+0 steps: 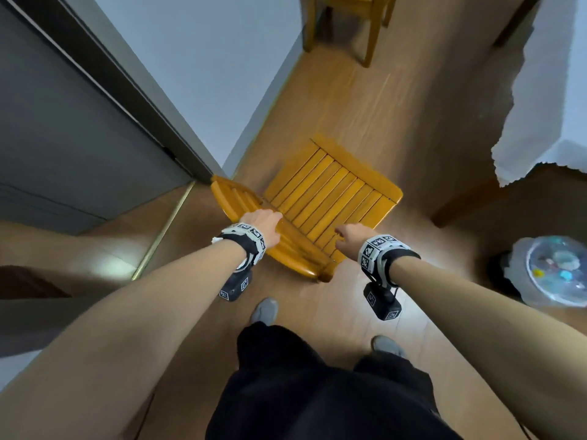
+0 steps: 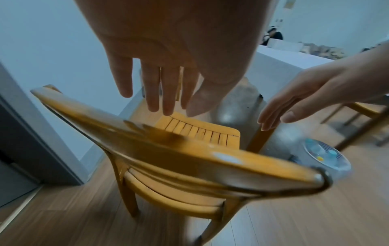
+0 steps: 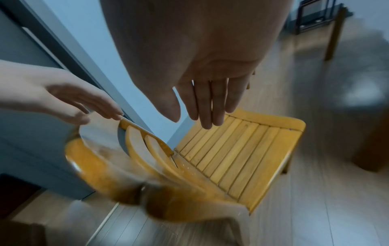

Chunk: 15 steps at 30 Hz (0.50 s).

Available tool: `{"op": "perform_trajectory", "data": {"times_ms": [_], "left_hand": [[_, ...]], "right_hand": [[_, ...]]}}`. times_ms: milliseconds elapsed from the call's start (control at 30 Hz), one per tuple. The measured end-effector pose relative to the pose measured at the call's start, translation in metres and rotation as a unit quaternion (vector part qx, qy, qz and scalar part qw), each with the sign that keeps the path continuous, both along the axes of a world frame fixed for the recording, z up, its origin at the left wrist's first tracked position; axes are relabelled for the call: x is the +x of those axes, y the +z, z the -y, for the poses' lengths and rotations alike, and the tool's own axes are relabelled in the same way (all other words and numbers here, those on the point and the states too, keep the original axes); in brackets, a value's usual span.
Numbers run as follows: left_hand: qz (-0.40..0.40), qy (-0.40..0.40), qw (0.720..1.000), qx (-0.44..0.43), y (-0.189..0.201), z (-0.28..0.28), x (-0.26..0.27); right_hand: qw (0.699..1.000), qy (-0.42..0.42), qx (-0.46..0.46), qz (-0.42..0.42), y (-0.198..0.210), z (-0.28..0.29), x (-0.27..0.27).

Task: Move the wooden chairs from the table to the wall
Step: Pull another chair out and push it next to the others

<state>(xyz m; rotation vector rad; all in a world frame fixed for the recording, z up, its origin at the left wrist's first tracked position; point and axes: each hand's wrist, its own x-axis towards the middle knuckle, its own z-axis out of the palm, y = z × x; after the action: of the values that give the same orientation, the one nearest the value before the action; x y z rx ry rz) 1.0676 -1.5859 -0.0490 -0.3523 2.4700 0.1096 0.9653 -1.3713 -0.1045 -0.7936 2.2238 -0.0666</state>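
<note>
Standing on the wood floor [image 1: 349,100] near the wall [image 1: 203,58], the wooden chair [image 1: 333,188] looks rigid and fairly heavy, its varnish likely slick; the curved top rail [image 2: 168,146] seems the best hold. Both wrist views show the left hand [image 2: 160,69] and right hand [image 3: 206,79] spread, fingers straight, just above the rail and gripping nothing. Only the head view shows a second chair [image 1: 349,23] farther along the wall and the cloth-covered tabletop [image 1: 552,90] at right, where contact looks ambiguous.
</note>
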Motion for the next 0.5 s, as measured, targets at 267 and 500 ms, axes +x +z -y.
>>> {"op": "perform_trajectory", "data": {"times_ms": [267,500], "left_hand": [[0.001,-0.187,0.982,0.029,-0.030,0.078,0.030],[-0.021,-0.280,0.960,-0.003,-0.053,0.119,0.013]], "right_hand": [[0.989,-0.133,-0.043,0.040,-0.015,0.049,0.111],[0.985,-0.164,-0.036,-0.047,-0.019,0.088,0.141]]}}
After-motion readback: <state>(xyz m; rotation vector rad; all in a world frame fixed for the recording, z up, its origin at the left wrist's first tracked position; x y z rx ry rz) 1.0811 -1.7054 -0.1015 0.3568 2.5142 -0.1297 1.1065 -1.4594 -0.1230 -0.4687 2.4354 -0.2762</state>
